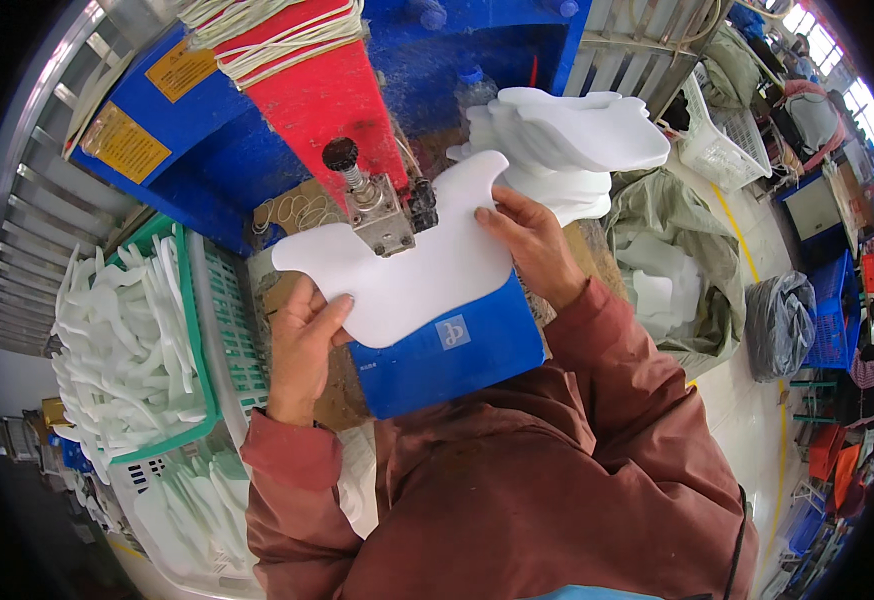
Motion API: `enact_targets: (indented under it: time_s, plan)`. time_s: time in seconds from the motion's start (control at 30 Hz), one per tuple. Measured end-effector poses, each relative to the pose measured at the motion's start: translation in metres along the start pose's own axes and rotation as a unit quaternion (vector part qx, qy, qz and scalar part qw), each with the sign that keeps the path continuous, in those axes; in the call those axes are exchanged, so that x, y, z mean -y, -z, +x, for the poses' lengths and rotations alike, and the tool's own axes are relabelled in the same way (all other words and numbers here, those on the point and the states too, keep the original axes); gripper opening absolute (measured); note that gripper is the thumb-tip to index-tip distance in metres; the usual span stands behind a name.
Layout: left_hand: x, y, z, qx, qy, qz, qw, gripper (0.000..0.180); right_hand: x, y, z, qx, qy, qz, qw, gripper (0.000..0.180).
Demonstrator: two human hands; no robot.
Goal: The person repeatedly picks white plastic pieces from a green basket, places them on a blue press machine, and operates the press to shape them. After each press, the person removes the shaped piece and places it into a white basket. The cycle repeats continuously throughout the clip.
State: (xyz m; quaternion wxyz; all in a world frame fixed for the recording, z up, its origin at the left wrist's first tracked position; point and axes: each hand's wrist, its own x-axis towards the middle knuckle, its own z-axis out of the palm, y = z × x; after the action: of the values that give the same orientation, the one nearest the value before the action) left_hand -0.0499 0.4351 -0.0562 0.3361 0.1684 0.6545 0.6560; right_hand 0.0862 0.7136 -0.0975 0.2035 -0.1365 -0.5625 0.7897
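Observation:
A white curved foam-like sheet (427, 275) lies under the metal head (382, 215) of a machine with a red arm (322, 100). My left hand (305, 335) pinches the sheet's lower left edge, thumb on top. At its upper right edge, my right hand (537, 245) grips it the same way, thumb on the face and fingers behind. Below the sheet shows the machine's blue front panel (467, 355). Beyond my right hand stands a stack of similar white sheets (567, 130).
On the left, a green basket (205, 400) is heaped with white cut pieces (122, 330); a white crate (147, 510) sits below it. A sack (692, 220) holding white sheets stands at right, beside a bin with a dark bag (782, 325). Cord (292, 40) wraps the red arm.

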Motion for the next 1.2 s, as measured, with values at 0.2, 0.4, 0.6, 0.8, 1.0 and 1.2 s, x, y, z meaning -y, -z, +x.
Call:
enact_targets:
  time_s: [0.2,0.4,0.6,0.8,1.0,1.2]
  plan:
    - [0.005,0.021,-0.009,-0.042,-0.008,-0.028,0.999,0.049,-0.011,-0.020,0.004,0.039,-0.011,0.019,0.999,0.039]
    - [0.022,0.014,-0.017,-0.040,0.001,-0.071,0.997,0.046,-0.014,-0.015,-0.013,0.014,-0.038,0.060,0.997,0.037]
    - [0.025,-0.006,-0.013,-0.019,0.009,-0.098,0.995,0.047,-0.004,-0.001,-0.026,-0.015,-0.032,0.085,0.996,0.038]
    - [0.026,-0.022,-0.011,0.000,0.014,-0.092,0.996,0.049,0.008,0.012,-0.040,-0.034,-0.039,0.064,0.997,0.038]
    - [0.029,-0.033,-0.012,0.017,0.028,-0.083,0.996,0.055,0.006,0.026,-0.051,-0.029,-0.039,0.082,0.995,0.040]
    - [0.031,-0.048,-0.012,0.027,0.038,-0.092,0.995,0.056,0.005,0.039,-0.065,-0.062,-0.036,0.079,0.994,0.036]
